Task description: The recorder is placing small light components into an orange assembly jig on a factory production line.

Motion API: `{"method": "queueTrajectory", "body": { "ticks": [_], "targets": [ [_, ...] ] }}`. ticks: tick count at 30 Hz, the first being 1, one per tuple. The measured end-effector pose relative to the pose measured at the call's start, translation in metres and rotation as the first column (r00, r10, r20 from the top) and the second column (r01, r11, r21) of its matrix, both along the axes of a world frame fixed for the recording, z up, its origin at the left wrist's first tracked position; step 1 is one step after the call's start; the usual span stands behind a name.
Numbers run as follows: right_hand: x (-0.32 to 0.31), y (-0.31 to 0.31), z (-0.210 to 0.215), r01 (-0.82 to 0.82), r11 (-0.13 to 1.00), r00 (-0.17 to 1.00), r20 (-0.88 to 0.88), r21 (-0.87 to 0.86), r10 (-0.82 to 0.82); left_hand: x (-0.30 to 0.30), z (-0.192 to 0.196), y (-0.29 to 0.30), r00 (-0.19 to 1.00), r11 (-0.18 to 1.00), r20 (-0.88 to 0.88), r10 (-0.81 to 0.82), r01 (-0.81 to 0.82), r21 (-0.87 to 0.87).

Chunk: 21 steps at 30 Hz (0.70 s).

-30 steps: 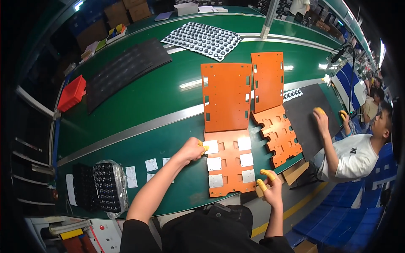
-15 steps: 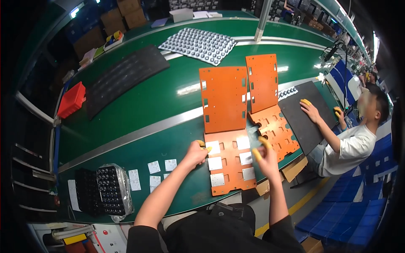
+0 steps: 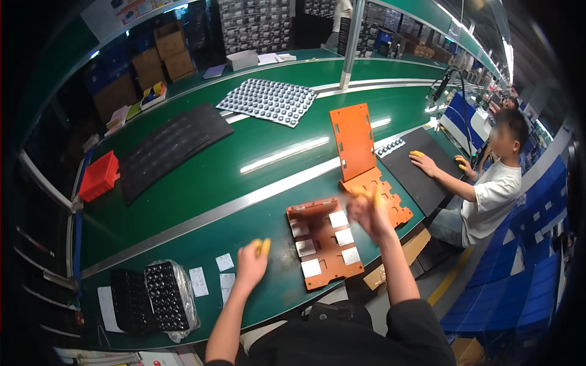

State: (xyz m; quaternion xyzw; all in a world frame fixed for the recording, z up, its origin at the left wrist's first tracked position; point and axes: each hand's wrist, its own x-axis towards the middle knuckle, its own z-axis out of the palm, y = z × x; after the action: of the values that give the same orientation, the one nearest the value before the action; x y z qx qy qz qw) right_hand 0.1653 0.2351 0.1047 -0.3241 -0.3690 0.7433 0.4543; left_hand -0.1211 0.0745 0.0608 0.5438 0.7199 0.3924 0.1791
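Fixture: orange fixture plate (image 3: pixel 323 243) lies flat near the counter (image 3: pixel 201 183) front edge, holding pale square pieces.
Right hand (image 3: pixel 366 210): blurred above its right edge; grip unclear.
Left hand (image 3: pixel 252 262): fingers curled, off the plate's left edge, bare green between.
Left side: black tray stack (image 3: pixel 168 296), wrapped, well apart.

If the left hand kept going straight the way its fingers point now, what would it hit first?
Probably nothing close: the left hand points away across bare green table, past the pale strip. The orange fixture lies to its right, off that line. Depth is uncertain.
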Motion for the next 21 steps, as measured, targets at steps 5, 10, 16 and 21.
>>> {"method": "queueTrajectory", "body": {
  "ticks": [5,10,16,21],
  "targets": [
    [0.047,-0.104,-0.001,-0.160,0.986,0.893,0.420,-0.034,0.160,0.012,-0.027,-0.094,0.985,1.000,0.173,-0.002,0.001,0.006],
    [0.063,-0.118,-0.042,0.060,0.870,0.431,0.774,0.489,-0.464,0.049,-0.091,-0.139,0.905,0.978,0.390,0.168,-0.203,0.048],
    [0.029,-0.078,-0.097,-0.058,0.945,0.363,0.888,0.323,-0.282,0.068,-0.085,-0.139,0.986,0.944,0.093,0.137,-0.159,0.291],
    [0.012,-0.069,-0.081,-0.026,1.000,0.350,0.937,-0.015,0.023,0.071,-0.062,-0.148,0.990,0.967,0.134,0.046,-0.078,0.243]
  ]
}}
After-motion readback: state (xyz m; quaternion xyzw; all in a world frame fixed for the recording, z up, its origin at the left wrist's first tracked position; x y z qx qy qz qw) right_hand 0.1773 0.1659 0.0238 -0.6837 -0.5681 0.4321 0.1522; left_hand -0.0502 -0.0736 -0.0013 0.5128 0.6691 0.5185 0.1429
